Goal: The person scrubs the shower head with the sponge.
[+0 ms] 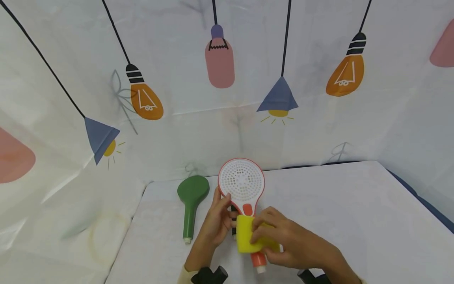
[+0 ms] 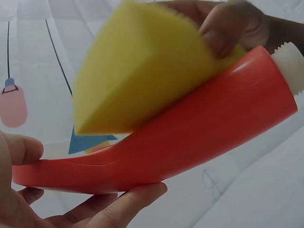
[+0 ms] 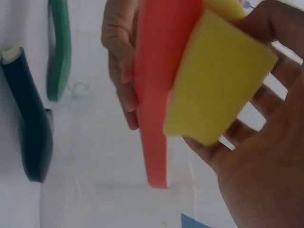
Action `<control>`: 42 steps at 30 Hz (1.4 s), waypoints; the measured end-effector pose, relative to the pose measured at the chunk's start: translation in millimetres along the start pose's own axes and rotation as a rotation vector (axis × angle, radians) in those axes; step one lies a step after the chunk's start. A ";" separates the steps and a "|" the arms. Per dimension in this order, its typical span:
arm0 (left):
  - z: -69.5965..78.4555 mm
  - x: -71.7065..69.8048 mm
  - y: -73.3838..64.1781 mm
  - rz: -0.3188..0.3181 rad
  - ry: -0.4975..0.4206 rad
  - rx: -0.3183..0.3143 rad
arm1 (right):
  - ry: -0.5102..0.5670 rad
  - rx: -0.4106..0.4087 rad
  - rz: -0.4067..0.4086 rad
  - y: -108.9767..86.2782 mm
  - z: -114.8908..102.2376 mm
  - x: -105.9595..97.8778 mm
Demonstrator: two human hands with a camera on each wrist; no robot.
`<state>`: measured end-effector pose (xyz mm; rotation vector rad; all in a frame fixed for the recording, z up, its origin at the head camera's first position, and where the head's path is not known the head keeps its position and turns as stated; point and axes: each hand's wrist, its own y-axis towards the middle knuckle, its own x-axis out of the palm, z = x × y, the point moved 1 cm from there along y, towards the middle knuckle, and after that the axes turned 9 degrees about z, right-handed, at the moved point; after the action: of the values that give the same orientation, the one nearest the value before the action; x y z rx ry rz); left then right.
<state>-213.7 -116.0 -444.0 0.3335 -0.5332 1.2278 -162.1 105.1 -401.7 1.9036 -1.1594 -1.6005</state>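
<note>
A red shower head (image 1: 242, 180) with a white, perforated spray face is raised over the table, its handle pointing toward me. My left hand (image 1: 217, 221) grips it by the edge of its round head, thumb on one side and fingers beneath in the left wrist view. My right hand (image 1: 296, 241) holds a yellow sponge (image 1: 244, 238) against the handle. In the left wrist view the sponge (image 2: 137, 71) lies along the upper side of the red handle (image 2: 213, 123). The sponge hides part of the handle in the head view.
A green shower head (image 1: 191, 205) lies face down on the white table (image 1: 337, 213), left of my hands. A dark shower head (image 3: 33, 128) lies beside it, mostly hidden behind my left hand in the head view. A white sheet printed with lamps (image 1: 241, 118) hangs behind the table.
</note>
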 end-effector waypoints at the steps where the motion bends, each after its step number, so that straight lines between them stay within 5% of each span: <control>1: 0.4 -0.1 0.0 0.005 0.000 0.002 | 0.030 -0.023 -0.024 -0.1 -1.5 -1.2; 5: 2.3 1.0 -0.2 0.028 0.020 -0.003 | 0.069 -0.100 -0.097 0.0 -8.3 -4.1; 12: -1.2 7.5 2.1 0.183 0.305 -0.058 | -0.193 -0.129 -0.099 2.2 -11.2 7.4; 23: -12.1 21.8 1.6 0.128 0.410 -0.008 | -0.437 -0.030 -0.069 2.9 -2.5 13.3; 33: -8.1 17.1 2.3 0.219 0.404 0.007 | -0.316 -0.066 -0.094 1.9 -4.1 16.1; 37: -3.0 13.4 1.1 0.282 0.325 0.022 | -0.182 -0.082 -0.144 1.0 -8.2 11.0; 42: 2.4 10.7 -1.4 0.270 0.179 0.081 | -0.008 -0.140 -0.138 1.2 -9.2 -0.5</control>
<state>-210.4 -109.1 -436.1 0.2211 -0.3818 1.5279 -153.8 102.9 -398.0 1.9235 -0.9096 -1.7142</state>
